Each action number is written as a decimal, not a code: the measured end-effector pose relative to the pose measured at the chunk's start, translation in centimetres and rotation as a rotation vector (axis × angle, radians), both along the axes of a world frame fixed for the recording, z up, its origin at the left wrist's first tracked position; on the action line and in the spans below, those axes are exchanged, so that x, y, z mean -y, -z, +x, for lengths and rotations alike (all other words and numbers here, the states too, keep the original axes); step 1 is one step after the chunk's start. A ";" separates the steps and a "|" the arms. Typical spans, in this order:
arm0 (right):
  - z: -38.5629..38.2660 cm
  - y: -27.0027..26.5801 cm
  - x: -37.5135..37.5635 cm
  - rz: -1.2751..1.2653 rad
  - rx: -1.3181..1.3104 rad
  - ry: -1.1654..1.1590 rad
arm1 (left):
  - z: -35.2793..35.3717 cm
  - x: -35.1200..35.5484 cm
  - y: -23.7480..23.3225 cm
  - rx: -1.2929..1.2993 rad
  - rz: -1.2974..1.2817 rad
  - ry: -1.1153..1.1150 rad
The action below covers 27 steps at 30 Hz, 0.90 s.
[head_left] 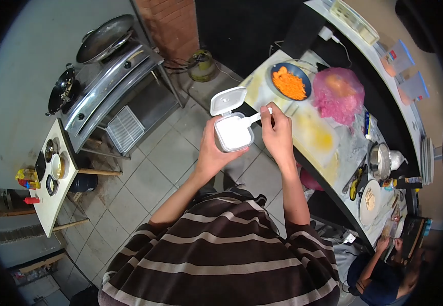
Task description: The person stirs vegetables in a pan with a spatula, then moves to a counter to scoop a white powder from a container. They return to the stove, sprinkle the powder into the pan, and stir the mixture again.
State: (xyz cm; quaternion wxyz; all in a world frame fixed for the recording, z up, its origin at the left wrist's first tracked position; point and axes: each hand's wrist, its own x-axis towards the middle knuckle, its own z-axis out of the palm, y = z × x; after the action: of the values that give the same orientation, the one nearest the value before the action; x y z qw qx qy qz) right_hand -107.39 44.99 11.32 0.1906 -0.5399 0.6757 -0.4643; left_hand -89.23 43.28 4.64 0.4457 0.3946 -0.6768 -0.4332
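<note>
My left hand (pixel 213 150) is wrapped round a small clear container (pixel 233 133) filled with white powder. Its white lid (pixel 228 100) stands hinged open on the far side. Between the fingers of my right hand (pixel 276 131) is the handle of a small white spoon (pixel 254 119). The spoon's bowl end rests in the white powder, at the container's right side. Right of my right hand, a stained cutting board (pixel 317 135) lies on the counter. Beyond it stands a dark bowl (pixel 308 92) with shredded orange food, probably carrot.
A pink plastic bag (pixel 338 94), scissors (pixel 355 184) and a white plate (pixel 370 203) with pale food sit on the right counter. A co-worker (pixel 379 278) is at its near end. Woks (pixel 62 91) stand on a stove at left, beside a small table (pixel 53 206).
</note>
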 end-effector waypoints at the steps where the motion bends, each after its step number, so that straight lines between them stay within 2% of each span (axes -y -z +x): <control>1: 1.4 -0.1 0.9 -0.003 -0.020 -0.024 | 1.5 0.4 0.2 -0.012 0.008 -0.025; 15: 25.6 -1.1 12.1 0.007 -0.022 -0.340 | 25.4 6.0 -0.2 0.089 -0.015 -0.374; 27: 41.1 1.4 22.3 0.038 -0.031 -0.641 | 38.8 10.5 1.3 0.073 0.020 -0.614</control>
State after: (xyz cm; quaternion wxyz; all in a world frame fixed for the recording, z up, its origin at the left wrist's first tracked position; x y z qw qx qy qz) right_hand -66.28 22.74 9.97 0.3268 -0.7287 0.4825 -0.3597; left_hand -50.44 32.76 3.38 0.5271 0.6003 -0.5373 -0.2703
